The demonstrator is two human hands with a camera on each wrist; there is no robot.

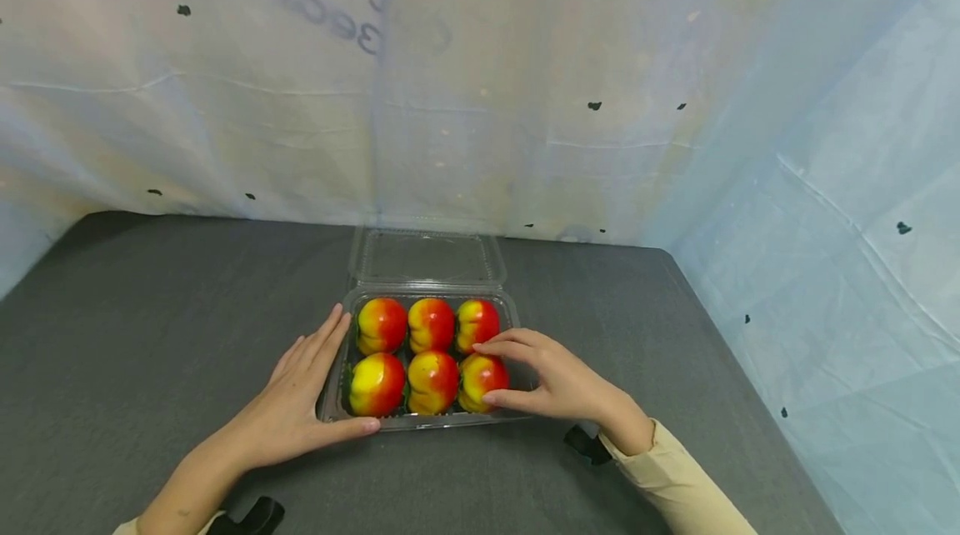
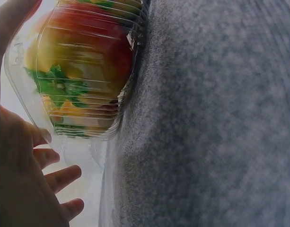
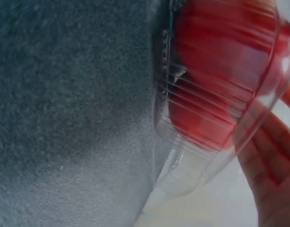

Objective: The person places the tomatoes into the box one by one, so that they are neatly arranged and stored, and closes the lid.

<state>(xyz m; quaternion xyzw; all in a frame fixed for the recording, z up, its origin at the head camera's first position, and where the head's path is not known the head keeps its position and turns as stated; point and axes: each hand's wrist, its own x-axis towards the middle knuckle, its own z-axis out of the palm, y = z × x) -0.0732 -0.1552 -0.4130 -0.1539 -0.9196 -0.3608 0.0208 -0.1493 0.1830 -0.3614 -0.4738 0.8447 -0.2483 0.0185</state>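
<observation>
A clear plastic clamshell box [image 1: 331, 407] lies with its hinged lid [image 1: 427, 258] folded back. Red-and-yellow lobed fruit fill it in two rows. My left hand [image 1: 300, 402] rests against the box's left side, fingers fairly straight and thumb along the front rim. The left wrist view shows a fruit [image 2: 88, 47] with green leaves through the ribbed wall. My right hand [image 1: 551, 377] reaches over the right rim and holds the front right fruit [image 1: 480, 382] between thumb and fingers. In the right wrist view its fingers [image 3: 251, 161] partly show behind the clear wall.
The box stands on a dark grey tabletop [image 1: 187, 302]. Behind it hangs a pale plastic sheet [image 1: 480, 102] with dark specks and faint lettering. Another bluish sheet [image 1: 847, 268] borders the right side. The box lid reaches close to the table's back edge.
</observation>
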